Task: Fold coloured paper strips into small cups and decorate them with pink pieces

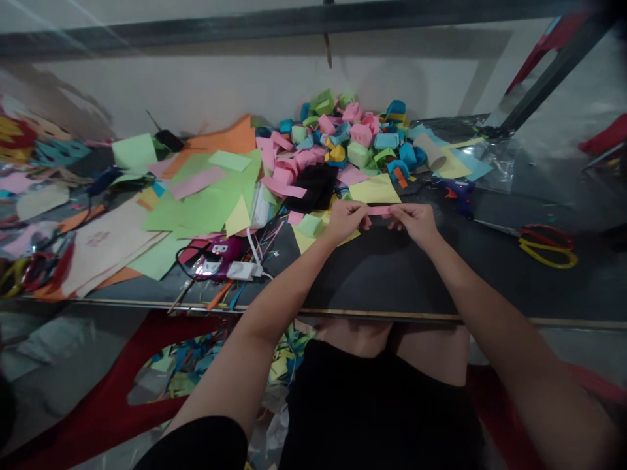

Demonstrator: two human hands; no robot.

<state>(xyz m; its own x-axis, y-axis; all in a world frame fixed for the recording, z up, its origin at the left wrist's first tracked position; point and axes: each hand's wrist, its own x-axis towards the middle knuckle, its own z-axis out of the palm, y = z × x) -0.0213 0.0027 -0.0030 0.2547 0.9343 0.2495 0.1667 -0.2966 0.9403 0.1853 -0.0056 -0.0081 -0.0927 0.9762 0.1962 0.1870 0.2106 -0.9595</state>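
Observation:
Between my two hands a short pink paper strip (378, 211) is stretched level above the dark tabletop. My left hand (347, 219) pinches its left end, and my right hand (412, 219) pinches the other end. Just behind lies a yellow paper sheet (376, 190). Near my left wrist rests a small pale green paper piece (310, 226). Beyond the hands rises a heap of small folded paper pieces (360, 135) in pink, blue, green and yellow. A black item (312, 187), its kind unclear, lies left of the yellow sheet.
At right are scissors (547, 246) with red and yellow handles and a blue glue gun (459, 194). A purple power strip (215, 258) with a white plug sits at left near green paper sheets (203, 196). The table's front edge (372, 315) runs below my forearms.

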